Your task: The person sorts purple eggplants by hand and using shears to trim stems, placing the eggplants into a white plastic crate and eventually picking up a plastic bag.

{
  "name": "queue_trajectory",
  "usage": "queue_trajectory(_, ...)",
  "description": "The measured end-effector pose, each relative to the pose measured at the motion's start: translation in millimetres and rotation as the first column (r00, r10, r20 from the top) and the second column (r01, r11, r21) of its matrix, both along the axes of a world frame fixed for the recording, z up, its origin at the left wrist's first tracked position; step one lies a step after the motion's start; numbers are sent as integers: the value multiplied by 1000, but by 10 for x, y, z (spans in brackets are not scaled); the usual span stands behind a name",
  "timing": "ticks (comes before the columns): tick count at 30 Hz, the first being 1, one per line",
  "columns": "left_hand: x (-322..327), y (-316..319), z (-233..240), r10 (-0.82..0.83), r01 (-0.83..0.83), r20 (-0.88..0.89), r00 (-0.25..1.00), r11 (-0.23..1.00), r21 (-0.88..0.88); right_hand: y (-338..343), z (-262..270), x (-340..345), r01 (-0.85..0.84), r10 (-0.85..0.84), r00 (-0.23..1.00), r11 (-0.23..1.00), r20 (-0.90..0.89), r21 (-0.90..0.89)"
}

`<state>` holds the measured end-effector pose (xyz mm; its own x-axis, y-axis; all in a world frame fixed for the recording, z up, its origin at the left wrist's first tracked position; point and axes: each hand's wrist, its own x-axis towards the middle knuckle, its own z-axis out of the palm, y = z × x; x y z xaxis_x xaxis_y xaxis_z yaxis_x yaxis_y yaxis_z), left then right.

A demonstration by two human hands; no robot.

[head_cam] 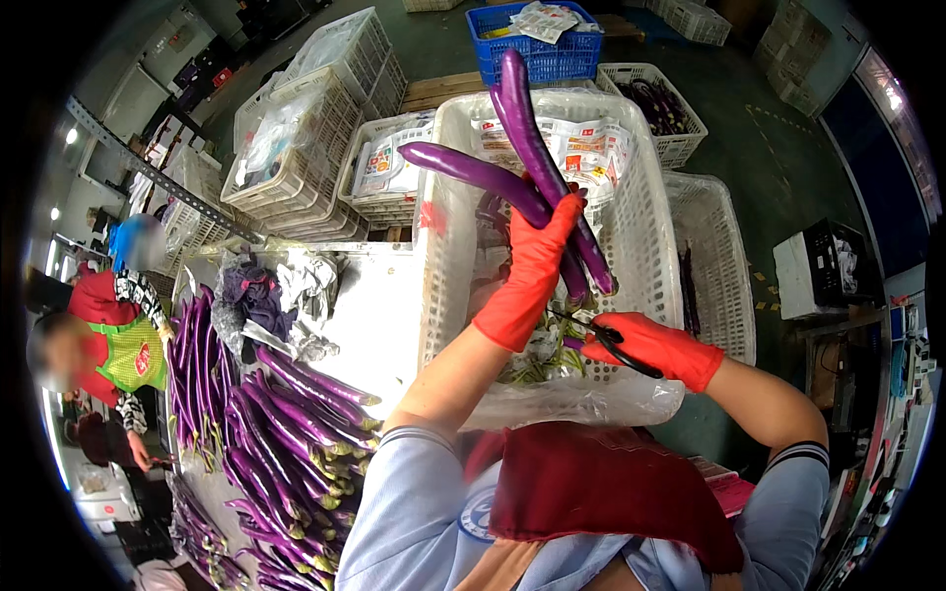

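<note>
My left hand point(543, 247), in a red rubber glove, grips several long purple eggplants point(528, 140) over a white plastic crate point(643, 221). Their stem ends point down toward my right. My right hand point(639, 343), gloved the same way, holds black-handled scissors point(610, 336), whose blades reach toward the stem ends. Whether the blades touch a stem cannot be told. Below lie green stem trimmings point(550, 362) in the crate, with printed plastic bags point(591, 151) at its far end.
Heaped eggplants point(295, 443) lie on the table at left, beside crumpled cloths and plastic point(262, 295). Stacked white crates point(303, 148) and a blue crate point(539, 48) stand beyond. Another crate point(724, 258) is at right. Co-workers point(122, 332) stand across the table at far left.
</note>
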<state>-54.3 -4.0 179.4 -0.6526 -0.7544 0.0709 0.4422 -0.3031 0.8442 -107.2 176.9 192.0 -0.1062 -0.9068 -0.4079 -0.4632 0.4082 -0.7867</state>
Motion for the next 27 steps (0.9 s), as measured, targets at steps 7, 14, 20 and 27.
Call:
queue_trajectory(7, 34, 116, -233, 182, -178, 91, 979, 983, -48, 166, -158, 81, 52, -75, 980, 991, -185, -127)
queue_trajectory(14, 906, -425, 257, 412, -413, -38, 910, 902, -128, 172, -69, 150, 372, -435, 806, 900, 403, 227)
queue_trajectory(20, 2648, -573, 1199, 460, -400, 330, 824, 886, -234, 381, -610, -252, 555, -483, 738, 832, 470, -17)
queue_trajectory(27, 5287, -32, 1429, 774, -603, 625, 98, 546, -582, 270, -809, -227, 661, -534, 582, 750, 613, 26)
